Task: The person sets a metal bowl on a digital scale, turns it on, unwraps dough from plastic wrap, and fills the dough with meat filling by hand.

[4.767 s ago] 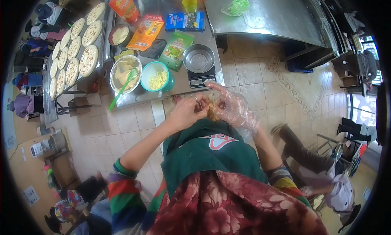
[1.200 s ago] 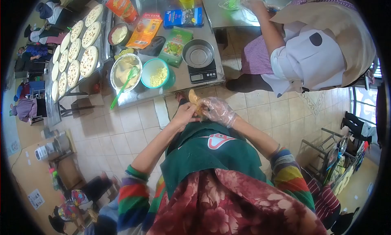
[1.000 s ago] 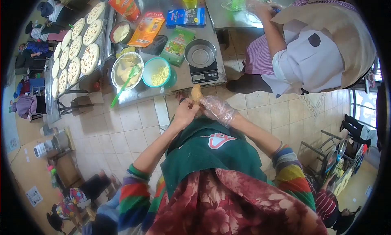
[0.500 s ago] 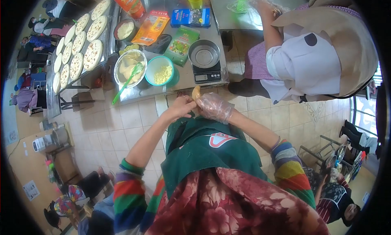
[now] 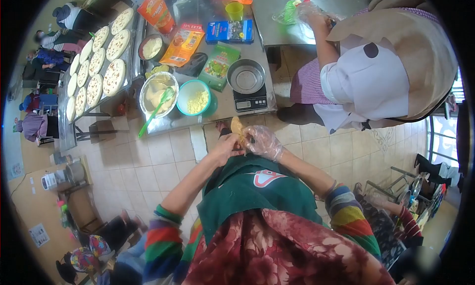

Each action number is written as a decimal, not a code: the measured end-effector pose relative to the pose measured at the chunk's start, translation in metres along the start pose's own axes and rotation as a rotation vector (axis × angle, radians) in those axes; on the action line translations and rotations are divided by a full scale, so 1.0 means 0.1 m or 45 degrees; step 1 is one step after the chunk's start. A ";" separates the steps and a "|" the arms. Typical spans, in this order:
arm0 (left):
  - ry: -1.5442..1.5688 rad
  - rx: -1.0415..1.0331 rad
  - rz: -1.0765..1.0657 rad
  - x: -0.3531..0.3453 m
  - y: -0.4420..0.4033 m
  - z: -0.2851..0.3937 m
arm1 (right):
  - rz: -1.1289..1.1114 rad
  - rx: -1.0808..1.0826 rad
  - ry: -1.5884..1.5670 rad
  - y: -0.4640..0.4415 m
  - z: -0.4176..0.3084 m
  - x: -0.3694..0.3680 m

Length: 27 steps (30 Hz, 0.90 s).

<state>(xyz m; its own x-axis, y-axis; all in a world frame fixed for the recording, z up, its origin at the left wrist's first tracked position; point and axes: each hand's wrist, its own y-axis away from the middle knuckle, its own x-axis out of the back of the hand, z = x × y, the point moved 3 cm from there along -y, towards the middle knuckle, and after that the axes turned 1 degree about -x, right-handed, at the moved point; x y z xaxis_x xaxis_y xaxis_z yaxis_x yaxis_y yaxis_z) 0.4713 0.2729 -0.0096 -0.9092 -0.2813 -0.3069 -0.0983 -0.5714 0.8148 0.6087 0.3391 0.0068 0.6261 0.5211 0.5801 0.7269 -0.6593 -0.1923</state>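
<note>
1. Holding a tan, elongated, soft-looking piece of food [image 5: 236, 125] in both hands, just above the dark green cloth apron [image 5: 232, 191] and short of the table edge.
2. Pinching its lower part with the bare left hand [image 5: 226, 149], fingers curled narrow.
3. Gripping it from the other side with the right hand [image 5: 264, 142] in a clear plastic glove, fingers bent in; exact fingertip contact too small to tell.
4. On the steel-topped table [image 5: 226, 104], nearest the hands: black digital scale [image 5: 250, 103] bearing a round silver metal pan [image 5: 246, 76].
5. Left of that: round teal bowl [image 5: 213, 106] with pale yellow bits, just beside a round silver bowl [image 5: 143, 98] with a long green spatula [image 5: 157, 109], handle over the rim.
6. Behind the bowls: green printed packet [image 5: 220, 67], orange printed pouch [image 5: 183, 45], blue printed box [image 5: 230, 31].
7. Far right: co-worker's gloved hand [image 5: 312, 13] beside a green plastic bag [image 5: 288, 15].
</note>
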 end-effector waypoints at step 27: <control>-1.148 -0.629 0.316 0.03 0.10 0.42 | -0.111 0.491 0.355 -0.22 -0.05 0.07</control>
<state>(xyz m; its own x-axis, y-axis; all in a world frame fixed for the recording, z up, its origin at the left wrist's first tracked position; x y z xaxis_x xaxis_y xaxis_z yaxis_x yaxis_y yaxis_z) 0.4505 0.2986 0.0184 -0.8651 0.1278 0.4851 0.1227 -0.8838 0.4516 0.5960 0.3543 0.0191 0.4967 0.3659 0.7870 0.8581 -0.3430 -0.3821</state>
